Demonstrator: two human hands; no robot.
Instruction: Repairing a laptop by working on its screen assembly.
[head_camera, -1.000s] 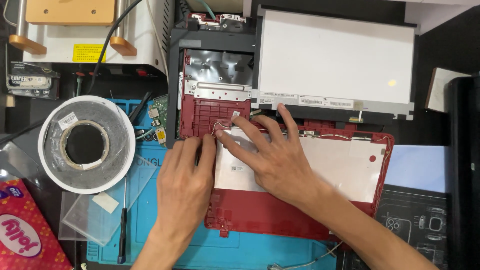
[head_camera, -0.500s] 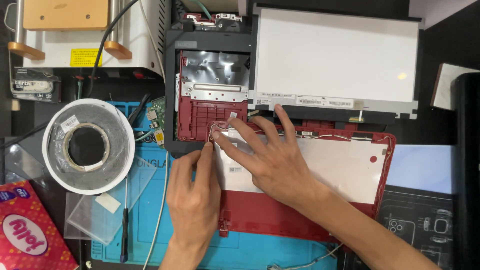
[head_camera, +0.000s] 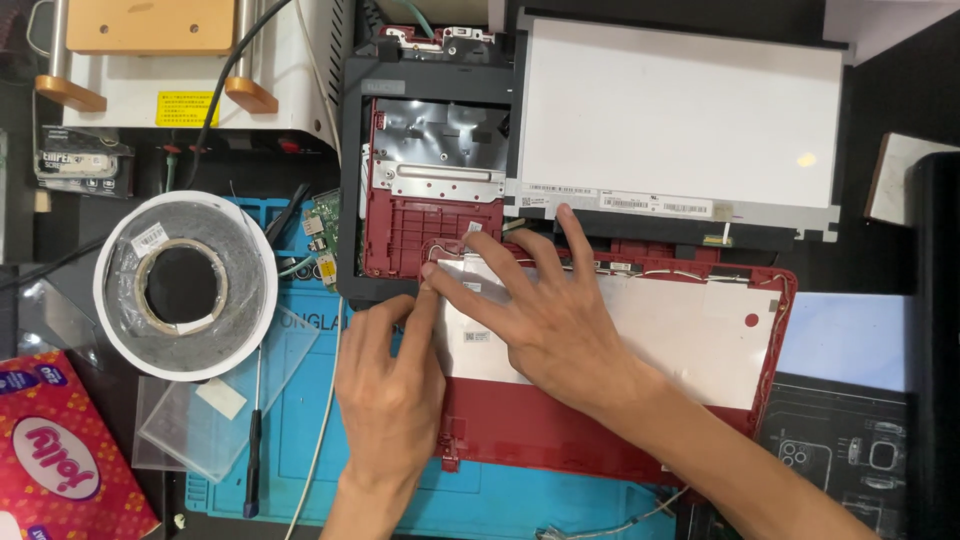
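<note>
Under both hands' fingers (head_camera: 455, 285), red laptop lid (head_camera: 600, 440), w/ foil.

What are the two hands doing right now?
Left hand: open, fingertip pressing the red laptop lid.
Right hand: open, fingers spread flat on it.

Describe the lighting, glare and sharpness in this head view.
Head view: even overhead light, soft shadows under both hands; the white panel is bright, with one small glare spot near its right edge; the foil plate in the red shell shows mottled reflections; left hand, right hand and tape roll are sharp, no motion blur.
</note>
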